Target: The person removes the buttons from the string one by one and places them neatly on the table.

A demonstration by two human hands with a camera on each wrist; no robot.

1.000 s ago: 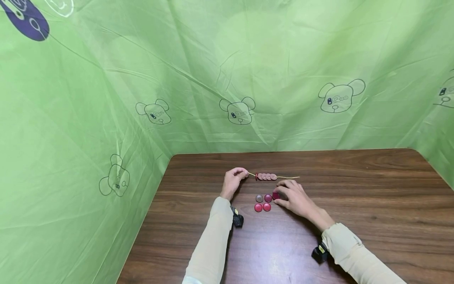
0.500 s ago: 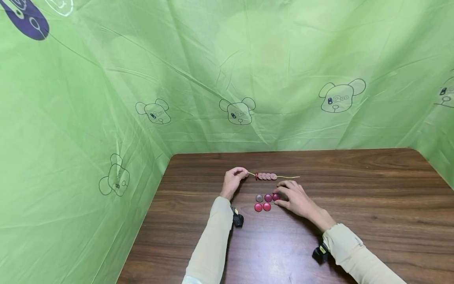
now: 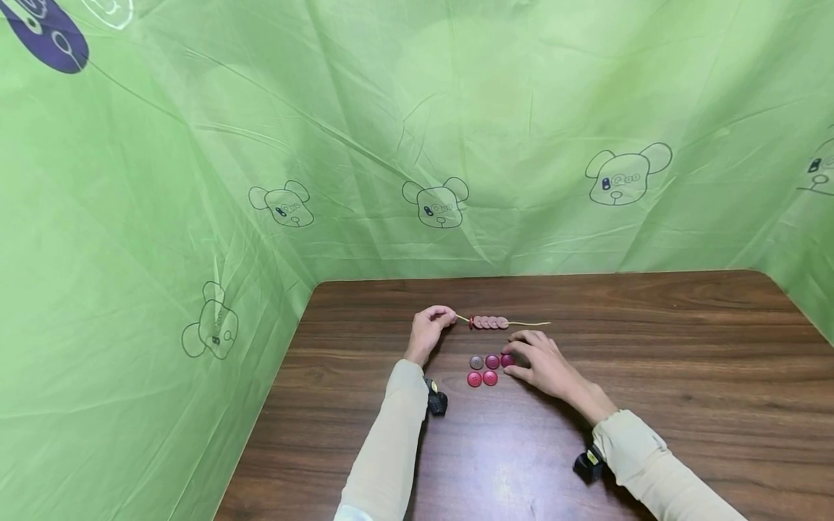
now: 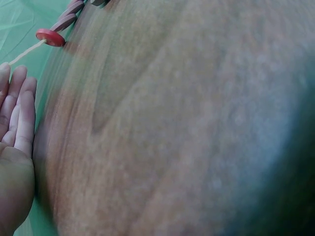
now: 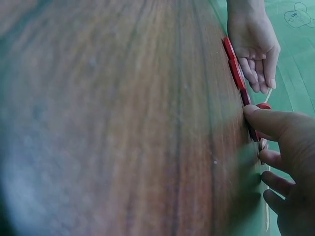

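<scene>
My left hand (image 3: 430, 331) pinches the left end of a thin yellow cord (image 3: 529, 323) between thumb and fingertips. Threaded on that cord are a red button (image 4: 50, 37), standing on edge, and several dusty-pink buttons (image 3: 489, 323) overlapping in a row. My right hand (image 3: 541, 363) has its thumb and forefinger curled about a dark magenta button (image 3: 507, 360), which lies flat. Left of it are another magenta button (image 3: 491, 362) and a grey-brown button (image 3: 477, 362). Two bright red buttons (image 3: 482, 378) lie in front of these. In the right wrist view my thumb (image 5: 266, 118) partly covers the buttons.
The brown wooden table (image 3: 684, 376) carries all of this. Green cloth (image 3: 521, 130) with printed bear heads hangs behind it and at the sides. Black wrist cameras (image 3: 437, 402) sit at both cuffs.
The dark magenta button was tilted up between my right fingers and now lies flat beside the other magenta one. My left hand and the cord have stayed in place.
</scene>
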